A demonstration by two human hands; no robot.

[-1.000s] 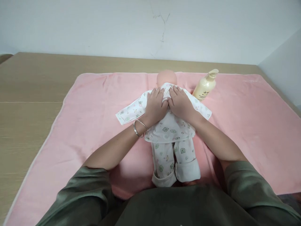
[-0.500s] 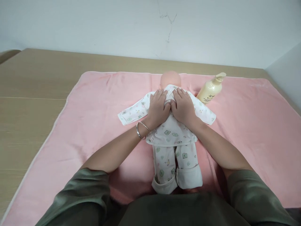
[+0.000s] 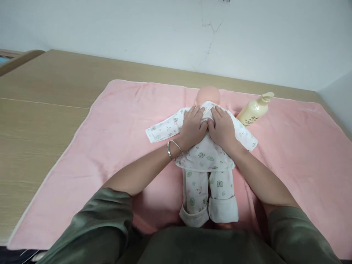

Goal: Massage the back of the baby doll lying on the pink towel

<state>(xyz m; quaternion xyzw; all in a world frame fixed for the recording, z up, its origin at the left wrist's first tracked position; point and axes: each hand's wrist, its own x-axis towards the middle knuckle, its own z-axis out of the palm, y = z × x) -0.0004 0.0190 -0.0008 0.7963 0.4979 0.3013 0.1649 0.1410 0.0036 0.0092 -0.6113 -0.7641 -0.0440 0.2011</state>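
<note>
A baby doll [image 3: 208,95] lies with the bald back of its head turned up, its face out of sight. It wears a white printed top [image 3: 206,156] and matching trousers [image 3: 196,190] with turned-up cuffs. My left hand [image 3: 193,126] rests flat on the left half of the doll's upper back, fingers stretched toward the head. On the right half lies my right hand [image 3: 223,128], spread the same way. The two thumbs nearly meet at the middle of the back. A silver bangle [image 3: 170,150] circles my left wrist.
A pale yellow pump bottle [image 3: 253,110] leans at a tilt beside the doll's right-hand sleeve. Under everything is a pink blanket [image 3: 121,121], spread over a wooden table [image 3: 35,117]. A white wall [image 3: 137,33] with cracks rises behind the table.
The whole view has shifted and tilted slightly, so the doll and bottle appear a little further right. Both hands keep their place on the doll's back.
</note>
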